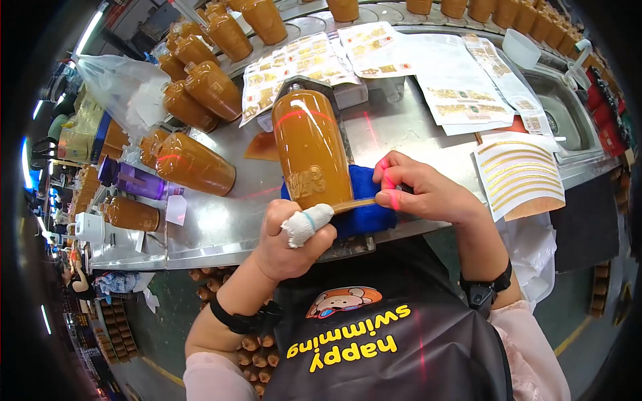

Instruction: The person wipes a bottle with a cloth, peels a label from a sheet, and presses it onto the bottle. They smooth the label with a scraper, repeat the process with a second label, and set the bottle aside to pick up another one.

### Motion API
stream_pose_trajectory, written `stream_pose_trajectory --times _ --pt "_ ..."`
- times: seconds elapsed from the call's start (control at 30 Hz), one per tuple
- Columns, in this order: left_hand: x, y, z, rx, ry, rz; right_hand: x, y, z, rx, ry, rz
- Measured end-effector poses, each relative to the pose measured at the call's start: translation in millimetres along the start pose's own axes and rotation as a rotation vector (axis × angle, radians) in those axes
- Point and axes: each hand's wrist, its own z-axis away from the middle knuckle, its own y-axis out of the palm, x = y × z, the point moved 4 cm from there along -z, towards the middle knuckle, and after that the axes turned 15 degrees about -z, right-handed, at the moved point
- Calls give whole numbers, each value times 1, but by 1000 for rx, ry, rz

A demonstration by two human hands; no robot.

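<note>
A glossy brown bottle (311,150) lies on a blue cloth (369,224), its neck pointing away and its base toward me. Both hands are at its near end. My left hand (297,230), with a white covering on one finger, is closed around one end of a thin gold strip (353,205) beside the base. My right hand (414,187) pinches the other end of the strip between thumb and fingers. Pink light falls across the right fingertips. To the right lies a sheet of curved gold strips (518,170).
Several brown bottles (194,164) stand or lean at the left, near a purple bottle (137,180) and a clear plastic bag (120,87). Printed label sheets (461,93) cover the back of the metal table (200,234). A sink (562,113) is at the right.
</note>
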Motion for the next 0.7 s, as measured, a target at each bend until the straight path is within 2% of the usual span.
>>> stream_pose_trajectory --times 0.13,0.23,0.33,0.53,0.7 --pt "-4 -5 -26 -10 165 -32 -4 0 1 24 87 -32" --pt "-9 1 -34 92 244 -112 -5 1 0 31 87 -34" --pt "-5 0 -30 24 210 -79 -1 2 -1 28 62 -29" --pt "-3 -2 2 -59 -111 -29 0 7 -6 21 19 9" --pt "-1 -4 -4 -47 -1 21 -2 7 -5 4 93 -25"
